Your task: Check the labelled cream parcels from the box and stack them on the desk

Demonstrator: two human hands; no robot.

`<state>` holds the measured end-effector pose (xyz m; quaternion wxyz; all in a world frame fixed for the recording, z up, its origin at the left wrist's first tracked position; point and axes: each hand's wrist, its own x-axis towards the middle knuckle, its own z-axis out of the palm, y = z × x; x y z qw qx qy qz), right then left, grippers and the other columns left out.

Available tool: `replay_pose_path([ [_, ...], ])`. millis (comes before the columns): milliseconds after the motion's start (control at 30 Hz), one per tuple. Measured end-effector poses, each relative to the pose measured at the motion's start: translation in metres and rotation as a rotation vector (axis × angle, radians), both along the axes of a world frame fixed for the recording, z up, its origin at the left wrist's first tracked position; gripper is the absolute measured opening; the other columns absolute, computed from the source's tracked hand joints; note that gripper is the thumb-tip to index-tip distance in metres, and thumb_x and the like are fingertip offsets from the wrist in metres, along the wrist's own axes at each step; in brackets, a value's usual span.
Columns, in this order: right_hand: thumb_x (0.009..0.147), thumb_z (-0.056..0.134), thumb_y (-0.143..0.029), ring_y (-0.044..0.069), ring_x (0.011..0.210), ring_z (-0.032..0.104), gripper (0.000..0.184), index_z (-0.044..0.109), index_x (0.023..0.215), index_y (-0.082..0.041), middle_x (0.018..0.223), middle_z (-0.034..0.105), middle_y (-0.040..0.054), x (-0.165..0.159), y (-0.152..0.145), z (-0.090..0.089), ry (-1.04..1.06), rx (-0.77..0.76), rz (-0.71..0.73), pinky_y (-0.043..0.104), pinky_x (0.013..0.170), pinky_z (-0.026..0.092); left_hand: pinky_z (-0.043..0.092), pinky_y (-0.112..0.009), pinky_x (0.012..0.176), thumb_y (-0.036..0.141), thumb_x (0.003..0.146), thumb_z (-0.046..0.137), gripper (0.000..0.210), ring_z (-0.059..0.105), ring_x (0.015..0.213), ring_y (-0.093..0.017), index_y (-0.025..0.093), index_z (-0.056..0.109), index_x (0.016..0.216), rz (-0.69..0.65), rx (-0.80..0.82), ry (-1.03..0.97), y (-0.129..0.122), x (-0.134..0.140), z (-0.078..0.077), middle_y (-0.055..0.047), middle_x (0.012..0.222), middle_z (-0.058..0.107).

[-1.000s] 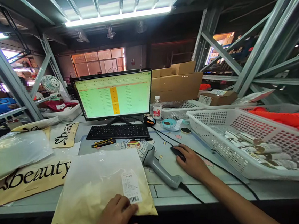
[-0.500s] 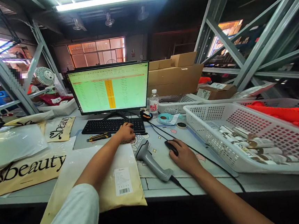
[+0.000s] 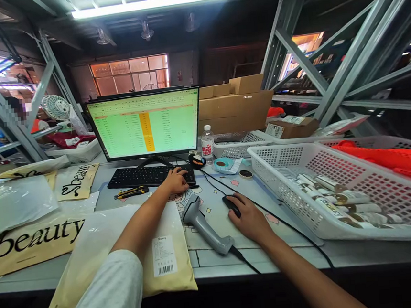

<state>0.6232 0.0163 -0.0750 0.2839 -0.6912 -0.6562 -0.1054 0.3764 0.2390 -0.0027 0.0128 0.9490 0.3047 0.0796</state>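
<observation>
My left hand point(image 3: 175, 181) rests over the right end of a black keyboard point(image 3: 135, 177), fingers apart on the keys. My right hand point(image 3: 249, 217) is wrapped over a black computer mouse point(image 3: 232, 205) on the patterned desk mat point(image 3: 211, 223). Between my forearms lies a grey barcode scanner point(image 3: 206, 228) with its cable running toward the table edge. Under my left forearm is a plastic-wrapped yellow package point(image 3: 180, 271) with a white barcode label point(image 3: 164, 256). Behind the keyboard stands a monitor point(image 3: 145, 125) showing a spreadsheet with an orange column.
More "beauty" packages point(image 3: 36, 240) lie at the left. A yellow-black utility knife point(image 3: 131, 192) sits below the keyboard. A water bottle point(image 3: 207, 145), a tape roll point(image 3: 224, 164) and cardboard boxes point(image 3: 234, 113) stand beyond. At right, a white basket point(image 3: 285, 200) holds several white rolled items point(image 3: 353, 198).
The view has shifted slightly, so the desk items appear a little farther left. My left hand has moved slightly over the keys with its fingers more spread; my right hand stays on the mouse.
</observation>
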Motion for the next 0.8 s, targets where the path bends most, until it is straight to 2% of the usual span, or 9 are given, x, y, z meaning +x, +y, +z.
replay_pose_path([
  [167,0.096,0.049,-0.032,0.03,0.129,0.058,0.044,0.065,0.135,-0.024,0.145,0.056,0.0107,0.0,0.0,0.0,-0.007,0.001,0.0,0.046,0.105,0.056,0.035,-0.055,0.116,0.034,0.095,0.059,0.03,0.034,0.144,-0.038,0.016,0.082,0.087,-0.04,0.034,-0.042,-0.006,0.003,-0.003,-0.008,0.151,0.057],
  [267,0.095,0.049,-0.032,0.03,0.129,0.058,0.044,0.065,0.136,-0.024,0.145,0.056,0.0103,0.0,0.001,0.0,-0.007,0.0,-0.002,0.047,0.105,0.056,0.037,-0.054,0.112,0.035,0.095,0.06,0.032,0.04,0.138,-0.037,0.015,0.081,0.083,-0.044,0.032,-0.054,-0.007,0.005,0.001,-0.01,0.141,0.064],
  [367,0.095,0.049,-0.031,0.03,0.128,0.059,0.045,0.065,0.136,-0.023,0.145,0.056,0.0112,0.0,0.0,0.0,-0.009,-0.002,-0.002,0.048,0.105,0.056,0.036,-0.051,0.114,0.036,0.096,0.06,0.032,0.04,0.138,-0.036,0.015,0.078,0.079,-0.03,0.024,-0.082,-0.008,-0.001,0.014,-0.011,0.136,0.065],
  [433,0.096,0.049,-0.032,0.03,0.128,0.059,0.044,0.065,0.136,-0.023,0.145,0.056,0.0116,0.001,0.0,0.0,-0.011,-0.004,-0.001,0.048,0.105,0.056,0.035,-0.048,0.117,0.036,0.098,0.057,0.033,0.042,0.137,-0.033,0.014,0.076,0.083,0.009,0.015,-0.111,-0.009,-0.017,0.028,-0.012,0.139,0.062],
  [533,0.097,0.048,-0.033,0.03,0.13,0.058,0.044,0.064,0.137,-0.023,0.147,0.056,0.0108,0.002,0.0,0.0,-0.011,-0.006,0.006,0.048,0.107,0.055,0.041,-0.043,0.112,0.039,0.099,0.054,0.033,0.055,0.123,-0.03,0.014,0.074,0.094,0.12,-0.059,-0.099,-0.014,-0.072,0.047,-0.014,0.128,0.065],
  [633,0.096,0.046,-0.034,0.03,0.129,0.058,0.045,0.065,0.136,-0.022,0.146,0.056,0.0104,0.002,0.002,0.0,-0.002,-0.004,0.015,0.049,0.108,0.055,0.051,-0.039,0.094,0.047,0.091,0.065,0.035,0.067,0.101,-0.029,0.015,0.073,0.105,0.298,-0.241,0.011,-0.029,-0.158,0.056,-0.012,0.109,0.072],
  [733,0.095,0.045,-0.036,0.032,0.126,0.06,0.047,0.067,0.134,-0.022,0.144,0.058,0.0115,0.004,0.004,0.001,0.013,0.003,0.017,0.051,0.105,0.056,0.054,-0.033,0.09,0.054,0.076,0.081,0.069,0.071,0.104,-0.03,0.018,0.066,0.132,0.444,-0.438,0.117,-0.051,-0.24,0.055,-0.012,0.125,0.073],
  [800,0.095,0.045,-0.039,0.033,0.123,0.062,0.048,0.068,0.134,-0.022,0.144,0.058,0.0115,0.006,0.005,0.001,0.019,-0.002,0.015,0.051,0.1,0.058,0.053,-0.033,0.096,0.058,0.067,0.086,0.094,0.068,0.116,-0.033,0.019,0.056,0.148,0.499,-0.52,0.152,-0.066,-0.276,0.05,-0.014,0.139,0.067],
])
